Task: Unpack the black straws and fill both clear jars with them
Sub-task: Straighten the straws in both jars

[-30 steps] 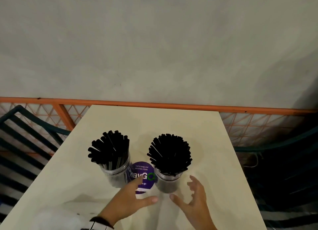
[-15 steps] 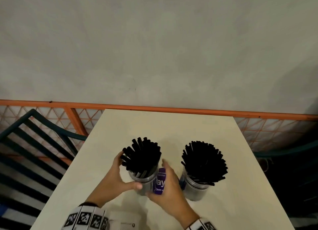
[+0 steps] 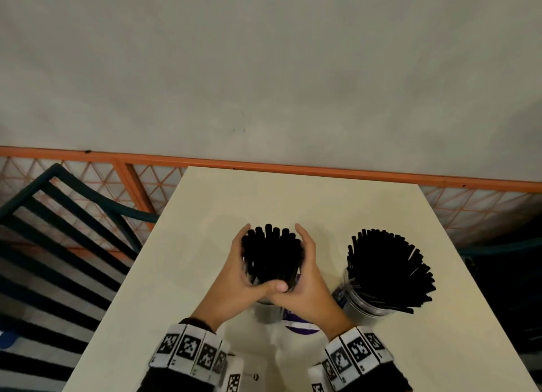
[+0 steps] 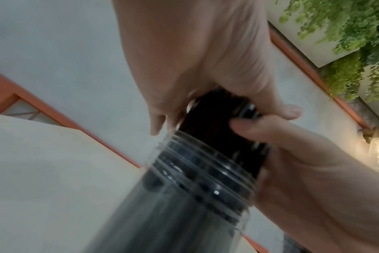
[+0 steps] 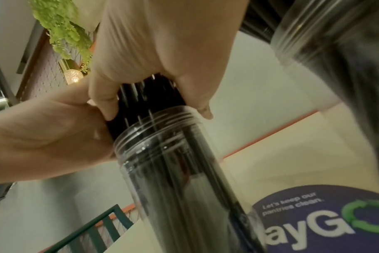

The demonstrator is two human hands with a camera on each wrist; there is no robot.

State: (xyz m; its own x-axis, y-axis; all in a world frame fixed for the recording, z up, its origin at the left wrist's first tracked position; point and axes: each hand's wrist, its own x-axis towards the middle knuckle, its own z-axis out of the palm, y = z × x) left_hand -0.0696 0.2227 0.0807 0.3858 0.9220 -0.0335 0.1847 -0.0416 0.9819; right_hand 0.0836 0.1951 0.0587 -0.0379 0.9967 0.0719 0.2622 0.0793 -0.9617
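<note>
- Both our hands wrap the bundle of black straws [image 3: 271, 255] standing in the left jar [image 4: 190, 196]: the left hand [image 3: 234, 277] cups its left side, the right hand [image 3: 305, 280] its right, fingers curled round the straws just above the rim, left thumb crossing the front. We judge this gathers the splayed straws into a tight, upright bunch.
- Our table [image 3: 293, 198] carries both jars near its front edge, within easy reach.
- Just beside it, the right jar [image 3: 362, 302] stands untouched, its straws [image 3: 387, 270] fanned wide; both jars look full, so the task seems nearly done.
- Between the jars lies a purple sticker [image 5: 318, 220]; the head view shows only its edge, while the right wrist view reads "Let's keep our pantries clean."
- Only the wrist views show the jar's threaded neck [image 5: 154, 119] and the straws reaching down inside.
</note>
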